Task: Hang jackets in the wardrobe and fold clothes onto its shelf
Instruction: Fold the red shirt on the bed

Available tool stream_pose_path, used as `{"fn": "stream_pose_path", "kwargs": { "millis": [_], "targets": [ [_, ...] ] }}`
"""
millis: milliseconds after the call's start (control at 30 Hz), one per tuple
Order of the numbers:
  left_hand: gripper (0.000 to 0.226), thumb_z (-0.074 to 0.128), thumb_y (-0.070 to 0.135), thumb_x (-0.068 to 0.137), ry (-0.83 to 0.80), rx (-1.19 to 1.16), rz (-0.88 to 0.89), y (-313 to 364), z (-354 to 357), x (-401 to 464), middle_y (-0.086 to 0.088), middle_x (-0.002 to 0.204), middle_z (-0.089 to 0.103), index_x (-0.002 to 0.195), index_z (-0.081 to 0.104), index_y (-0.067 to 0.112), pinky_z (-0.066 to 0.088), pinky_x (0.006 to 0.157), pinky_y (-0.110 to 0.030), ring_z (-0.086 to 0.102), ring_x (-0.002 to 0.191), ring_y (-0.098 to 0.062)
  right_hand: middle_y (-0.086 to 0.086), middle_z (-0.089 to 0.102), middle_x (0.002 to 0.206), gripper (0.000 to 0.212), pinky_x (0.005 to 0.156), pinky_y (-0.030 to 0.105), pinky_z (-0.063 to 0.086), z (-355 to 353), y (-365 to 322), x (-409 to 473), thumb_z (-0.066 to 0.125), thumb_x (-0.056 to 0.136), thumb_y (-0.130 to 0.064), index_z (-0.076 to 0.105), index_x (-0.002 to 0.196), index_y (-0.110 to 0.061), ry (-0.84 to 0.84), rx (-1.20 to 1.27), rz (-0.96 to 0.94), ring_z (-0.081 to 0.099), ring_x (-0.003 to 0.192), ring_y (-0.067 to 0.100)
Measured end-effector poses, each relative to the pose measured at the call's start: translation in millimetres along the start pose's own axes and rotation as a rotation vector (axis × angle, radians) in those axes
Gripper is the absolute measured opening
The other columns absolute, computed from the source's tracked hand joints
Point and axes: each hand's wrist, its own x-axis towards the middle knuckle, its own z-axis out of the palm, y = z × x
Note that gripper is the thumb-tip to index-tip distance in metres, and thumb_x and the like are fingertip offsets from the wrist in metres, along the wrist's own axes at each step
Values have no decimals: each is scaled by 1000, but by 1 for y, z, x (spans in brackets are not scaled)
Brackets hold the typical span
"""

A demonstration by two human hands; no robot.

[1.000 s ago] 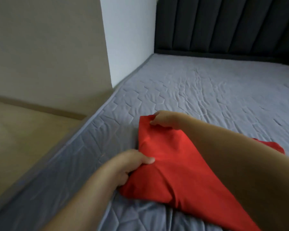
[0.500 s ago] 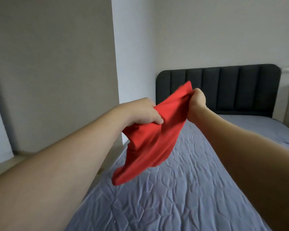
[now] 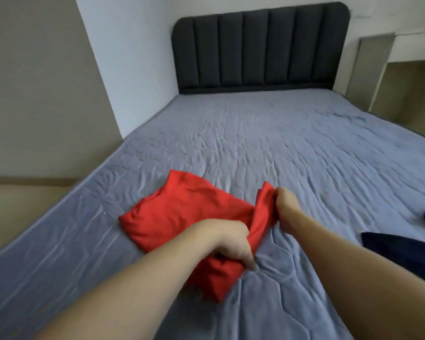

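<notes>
Both hands grasp the red garment [image 3: 182, 212] on the grey quilted mattress [image 3: 268, 143]: left hand [image 3: 231, 244] bunches its near-right edge in curled fingers, right hand [image 3: 284, 204] pinches the raised far-right corner. Rest of the garment lies partly folded and flat, spread left toward the mattress's left edge. Dark navy clothing [image 3: 402, 253] lies at the near right, apart from the red one. Dark padded headboard [image 3: 260, 47] stands at the far end. No containers in view.
</notes>
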Motion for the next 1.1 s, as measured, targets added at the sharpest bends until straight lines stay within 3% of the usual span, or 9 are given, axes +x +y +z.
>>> {"fn": "stream_pose_path", "kwargs": {
  "millis": [200, 333, 400, 500, 600, 800, 933, 1033, 1100],
  "targets": [
    [47, 77, 32, 77, 25, -11, -102, -56, -29, 3, -8, 109, 70, 114, 66, 6, 56, 82, -33, 68, 92, -27, 31, 58, 102, 25, 72, 36, 41, 49, -18, 16, 33, 98, -9, 54, 83, -10, -36, -87, -95, 51, 81, 25],
    [48, 77, 34, 76, 212, -85, -293, -148, -73, -2, -4, 113, 68, 115, 65, 8, 52, 83, -29, 66, 99, -25, 2, 52, 70, 28, 50, 19, 37, 127, -62, 20, 39, 94, -18, 46, 67, -17, -176, -315, -194, 47, 57, 14],
    [45, 77, 33, 76, 321, -151, -366, -194, -78, 5, -7, 111, 69, 111, 66, 8, 50, 77, -28, 66, 97, -26, 8, 55, 67, 24, 43, 17, 35, 168, -71, 28, 41, 90, -10, 52, 69, -14, -191, -455, -266, 49, 54, 18],
    [44, 77, 33, 77, 450, -350, -453, -252, -65, 33, -14, 109, 70, 108, 67, 4, 50, 79, -30, 67, 95, -28, 24, 60, 114, 30, 82, 32, 50, 224, -61, 53, 44, 93, -22, 62, 110, -5, -195, -608, -339, 60, 96, 31],
    [50, 71, 42, 82, 491, -509, -497, -297, -40, 67, -14, 113, 67, 113, 63, 3, 47, 76, -29, 66, 98, -28, 20, 48, 134, 42, 102, 44, 42, 255, -32, 76, 43, 95, -39, 55, 125, -12, -188, -824, -367, 51, 118, 39],
    [68, 48, 67, 87, 607, -453, -527, -322, -21, 102, -16, 119, 63, 113, 62, 6, 44, 76, -30, 62, 105, -31, 12, 59, 119, 73, 88, 36, 47, 281, -6, 104, 54, 78, -67, 50, 124, -10, -287, -890, -256, 58, 106, 32],
    [36, 52, 43, 96, 646, -614, -436, -301, -41, 75, -11, 88, 68, 84, 62, 10, 40, 65, -30, 65, 91, -30, 6, 61, 88, 39, 53, 26, 37, 269, -47, 91, 63, 84, -50, 56, 93, -13, -365, -729, -240, 54, 66, 16],
    [35, 59, 37, 93, 680, -623, -373, -280, -92, 19, 2, 65, 54, 68, 48, 15, 34, 53, -28, 59, 73, -24, 7, 58, 81, 34, 56, 26, 39, 249, -102, 54, 64, 88, -43, 56, 90, -11, -474, -523, -189, 53, 65, 18],
    [34, 60, 48, 89, 660, -575, -383, -269, -145, -32, 1, 78, 59, 81, 53, 16, 41, 64, -27, 61, 84, -25, 12, 59, 89, 33, 62, 29, 41, 238, -153, 17, 63, 91, -34, 56, 105, -6, -498, -364, -144, 53, 71, 18]
  ]
}}
